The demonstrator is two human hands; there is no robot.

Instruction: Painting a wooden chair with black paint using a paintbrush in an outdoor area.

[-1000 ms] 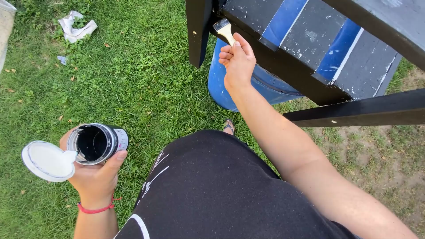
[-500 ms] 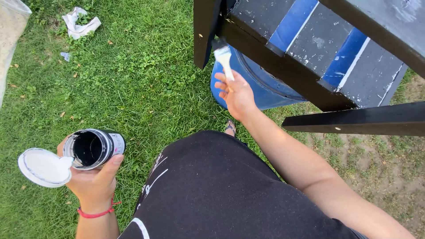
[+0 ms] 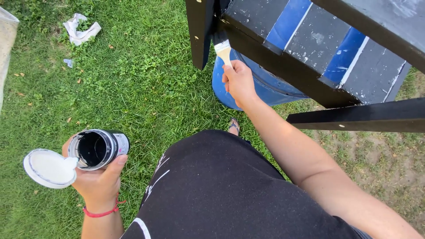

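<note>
My left hand (image 3: 99, 179) holds a small open can of black paint (image 3: 95, 149) low at the left, with the can's white lid (image 3: 48, 168) pinched alongside it. A red band circles that wrist. My right hand (image 3: 239, 82) grips a paintbrush (image 3: 222, 48) by its pale wooden handle. The brush's black bristles press against the black front rail of a wooden chair (image 3: 283, 66), beside its black leg (image 3: 200, 31). The chair's seat slats are partly black, partly blue.
A blue barrel (image 3: 265, 90) lies on the grass under the chair. A crumpled white rag (image 3: 82, 30) lies on the grass at the upper left. A black armrest (image 3: 358, 117) juts out at the right. My black clothing fills the bottom centre.
My right hand has slid the brush along the chair's front rail, ending close to the black leg. The paint can and lid stay in my left hand.
</note>
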